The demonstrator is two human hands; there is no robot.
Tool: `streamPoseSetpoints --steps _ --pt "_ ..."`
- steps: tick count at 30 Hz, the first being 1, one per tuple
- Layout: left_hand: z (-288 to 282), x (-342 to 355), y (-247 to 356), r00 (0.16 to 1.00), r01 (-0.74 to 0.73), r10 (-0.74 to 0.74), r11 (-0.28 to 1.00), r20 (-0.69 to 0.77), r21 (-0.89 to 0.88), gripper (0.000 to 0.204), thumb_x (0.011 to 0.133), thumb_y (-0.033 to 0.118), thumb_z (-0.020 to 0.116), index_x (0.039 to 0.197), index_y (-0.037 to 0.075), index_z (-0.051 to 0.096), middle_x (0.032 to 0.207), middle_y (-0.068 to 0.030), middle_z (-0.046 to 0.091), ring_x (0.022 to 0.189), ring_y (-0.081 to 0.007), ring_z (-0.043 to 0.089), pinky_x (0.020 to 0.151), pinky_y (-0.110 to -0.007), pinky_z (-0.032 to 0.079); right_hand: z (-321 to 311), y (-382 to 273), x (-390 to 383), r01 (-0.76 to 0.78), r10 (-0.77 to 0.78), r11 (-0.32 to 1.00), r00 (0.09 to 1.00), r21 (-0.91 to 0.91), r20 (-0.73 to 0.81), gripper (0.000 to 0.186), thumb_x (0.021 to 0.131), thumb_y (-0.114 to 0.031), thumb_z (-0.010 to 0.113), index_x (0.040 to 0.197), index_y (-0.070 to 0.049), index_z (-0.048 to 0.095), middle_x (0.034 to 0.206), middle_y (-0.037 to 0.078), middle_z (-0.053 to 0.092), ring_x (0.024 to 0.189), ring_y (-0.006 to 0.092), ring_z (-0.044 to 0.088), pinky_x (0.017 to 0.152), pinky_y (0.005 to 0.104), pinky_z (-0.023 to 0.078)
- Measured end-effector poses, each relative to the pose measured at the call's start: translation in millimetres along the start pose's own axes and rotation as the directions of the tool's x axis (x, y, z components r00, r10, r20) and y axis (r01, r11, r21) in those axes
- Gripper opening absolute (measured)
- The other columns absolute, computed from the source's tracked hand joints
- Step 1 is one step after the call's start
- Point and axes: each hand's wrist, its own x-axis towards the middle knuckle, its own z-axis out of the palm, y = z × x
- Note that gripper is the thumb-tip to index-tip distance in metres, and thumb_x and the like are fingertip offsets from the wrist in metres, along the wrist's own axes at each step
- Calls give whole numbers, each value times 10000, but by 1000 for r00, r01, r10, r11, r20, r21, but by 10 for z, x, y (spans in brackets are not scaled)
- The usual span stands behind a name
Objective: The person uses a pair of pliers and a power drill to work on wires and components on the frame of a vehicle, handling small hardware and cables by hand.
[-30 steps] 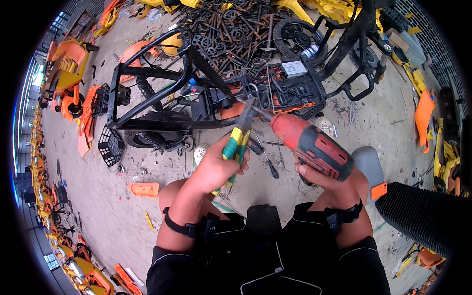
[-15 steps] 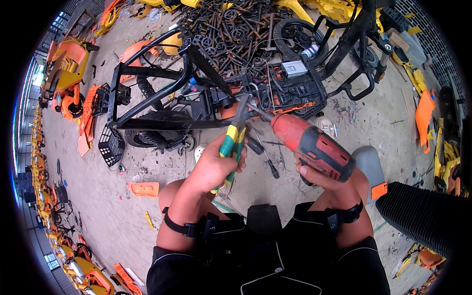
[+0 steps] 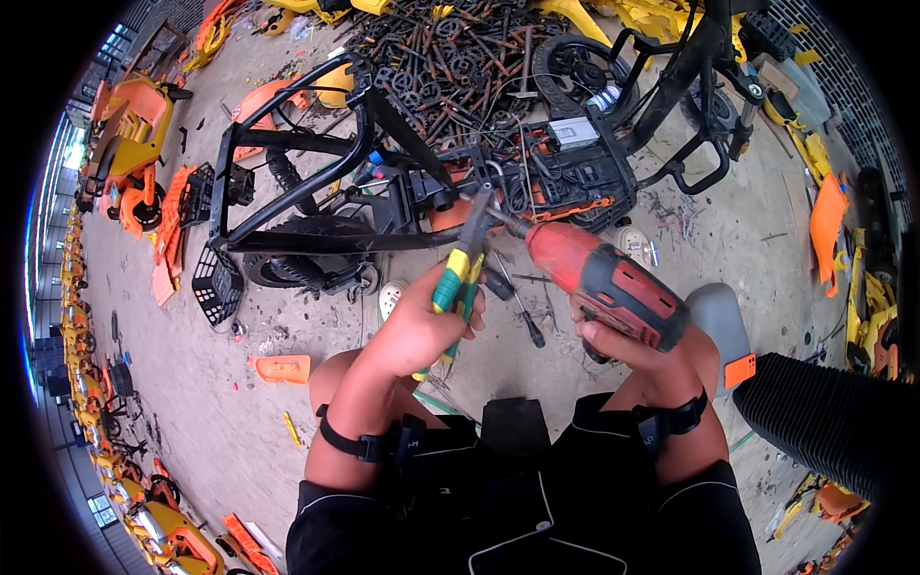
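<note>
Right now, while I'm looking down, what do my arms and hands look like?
Your left hand and right hand are bare, without gloves. A black buckled strap with a small dark module circles the left forearm; a similar black strap circles the right forearm. Your short black fabric sleeves carry thin pale piping.

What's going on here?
A person is working with two hand tools. The left hand grips the pliers by their yellow-green handles; the right hand holds the red drill. The two tool tips nearly meet in view; whether they touch is unclear. Beyond lies a black frame, and a screwdriver rests on the floor.
</note>
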Motion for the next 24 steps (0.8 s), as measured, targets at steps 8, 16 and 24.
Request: streamPoseSetpoints --steps 8,16,24 --pt "40 1 -31 999 -23 24 1000 32 -8 503 774 -117 471 1253 16 544 940 -45 606 826 -158 613 720 -294 517 91 -92 -9 -69 71 996 997 60 -41 382 852 12 702 1221 -7 603 1022 52 664 955 132 632 827 296 526" --pt "59 -19 -11 997 -22 20 999 72 34 564 699 -113 434 1249 -11 509 959 -73 601 818 -179 615 695 -307 501 14 56 62 -11 12 998 1000 -58 20 465 804 -21 753 1240 -9 591 1023 55 673 935 137 643 827 306 535" --pt "42 -30 -36 997 -4 4 1000 74 2 488 756 -124 479 1217 15 554 950 -45 601 822 -156 608 699 -290 514 35 98 58 -60 58 994 998 -88 -28 505 789 -69 781 1252 -10 588 1043 64 693 951 140 661 850 311 541"
